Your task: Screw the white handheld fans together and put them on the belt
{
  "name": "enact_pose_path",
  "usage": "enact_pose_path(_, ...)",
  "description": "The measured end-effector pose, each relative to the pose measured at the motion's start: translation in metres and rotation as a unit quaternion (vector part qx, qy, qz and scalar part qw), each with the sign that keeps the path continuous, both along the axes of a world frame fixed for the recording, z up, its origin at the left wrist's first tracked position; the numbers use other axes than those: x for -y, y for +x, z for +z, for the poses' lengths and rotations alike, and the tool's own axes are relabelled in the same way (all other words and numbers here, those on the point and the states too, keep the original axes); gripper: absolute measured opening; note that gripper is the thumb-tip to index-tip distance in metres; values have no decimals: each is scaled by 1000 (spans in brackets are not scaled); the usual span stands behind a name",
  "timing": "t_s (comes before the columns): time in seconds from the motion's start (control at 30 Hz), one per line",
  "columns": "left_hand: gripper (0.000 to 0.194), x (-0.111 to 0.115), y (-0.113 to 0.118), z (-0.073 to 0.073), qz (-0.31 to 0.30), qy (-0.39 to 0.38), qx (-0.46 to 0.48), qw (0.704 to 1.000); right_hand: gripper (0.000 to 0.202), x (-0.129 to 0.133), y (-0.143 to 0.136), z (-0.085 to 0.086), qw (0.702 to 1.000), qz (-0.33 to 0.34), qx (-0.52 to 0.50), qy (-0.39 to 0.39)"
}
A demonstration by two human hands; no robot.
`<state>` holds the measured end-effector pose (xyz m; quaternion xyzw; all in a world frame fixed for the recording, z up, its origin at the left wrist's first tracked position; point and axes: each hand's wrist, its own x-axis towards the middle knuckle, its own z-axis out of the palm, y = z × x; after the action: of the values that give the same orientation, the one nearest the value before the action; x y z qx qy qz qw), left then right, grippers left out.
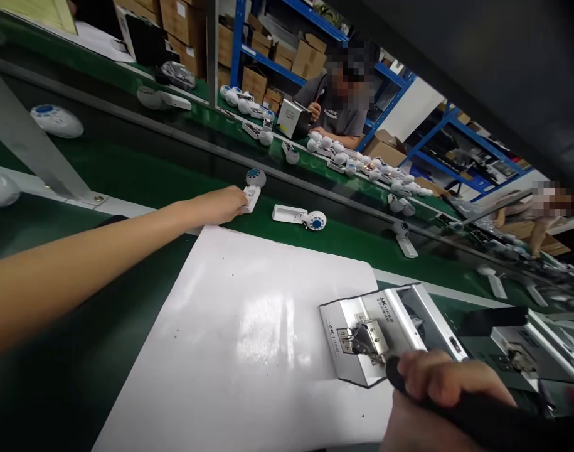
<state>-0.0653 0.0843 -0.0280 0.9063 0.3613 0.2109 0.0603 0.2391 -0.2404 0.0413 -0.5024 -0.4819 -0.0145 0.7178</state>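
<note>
My left hand (223,205) reaches far out over the green belt, its fingers closed on the flat white arm of a white device (253,197) with a round, blue-marked head. Just right of it lies a second such device (293,215), its arm showing an open hollow. My right hand (449,383) grips a black power screwdriver (475,405) at the lower right. Its tip end is close to the metal pick-up part of a silver screw feeder (376,326) marked 6K TOOLS. That feeder stands at the right edge of a white sheet (263,339).
A second screw feeder (526,351) stands further right. More white devices lie along the belt (127,157) and the far bench. A metal post (46,138) slants at left. Across the belt sits a person (343,107) beside another feeder; boxes fill blue shelves behind.
</note>
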Motion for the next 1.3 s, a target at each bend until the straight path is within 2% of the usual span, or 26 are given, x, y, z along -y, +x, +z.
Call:
enact_pose_path(0.03, 26, 3, 0, 3, 0, -2, 5, 1000, 46, -9, -10, 1, 999, -24, -1, 23)
enact_pose_path(0.07, 26, 9, 2, 6, 1, -3, 10, 1000, 49, -18, -19, -1, 999, -38, -9, 31)
enact_pose_path(0.17, 29, 43, 18, 16, 9, 2, 43, 999, 57, -35, -28, -14, 999, -15, -20, 39)
enact_pose_path(0.23, 26, 82, 30, 22, -14, 7, 63, 998, 54, -37, -27, -21, 998, -21, -3, 62)
enact_pose_path(0.3, 19, 131, 41, 25, -76, 12, 71, 994, 56, -33, -25, -22, 997, -20, 14, 68)
enact_pose_path(0.33, 14, 158, 45, 24, -123, 12, 69, 990, 58, -29, -24, -19, 999, 6, 4, 54)
enact_pose_path(0.4, 6, 211, 51, 15, -208, -5, 54, 977, 52, -20, -24, -12, 994, 100, -40, -2)
enact_pose_path(0.47, 11, 256, 53, 1, -265, -28, 35, 963, 46, -13, -25, -5, 970, 216, -84, -78)
enact_pose_path(0.57, 15, 293, 55, -23, -331, -17, 36, 943, 61, -13, -34, -4, 913, 367, -82, -160)
enact_pose_path(0.6, 15, 297, 55, -29, -342, -11, 43, 939, 61, -16, -41, -6, 896, 404, -78, -170)
enact_pose_path(0.63, 16, 299, 55, -33, -348, -8, 50, 936, 57, -20, -50, -9, 892, 416, -82, -159)
enact_pose_path(0.73, 16, 295, 56, -39, -351, -4, 68, 934, 42, -35, -84, -18, 926, 351, -113, -79)
enact_pose_path(0.83, 14, 294, 57, -40, -345, 9, 78, 935, 58, -46, -107, -28, 946, 298, -120, -44)
enact_pose_path(0.93, 12, 297, 58, -42, -333, 7, 76, 940, 57, -51, -114, -37, 949, 277, -138, -53)
enact_pose_path(1.1, 10, 298, 59, -42, -334, -6, 74, 940, 51, -53, -124, -55, 932, 306, -178, -81)
enact_pose_path(1.2, 10, 297, 59, -39, -326, -10, 85, 942, 46, -55, -133, -65, 937, 300, -164, -69)
enact_pose_path(1.3, 12, 294, 58, -37, -319, -1, 90, 944, 45, -55, -133, -64, 943, 294, -147, -58)
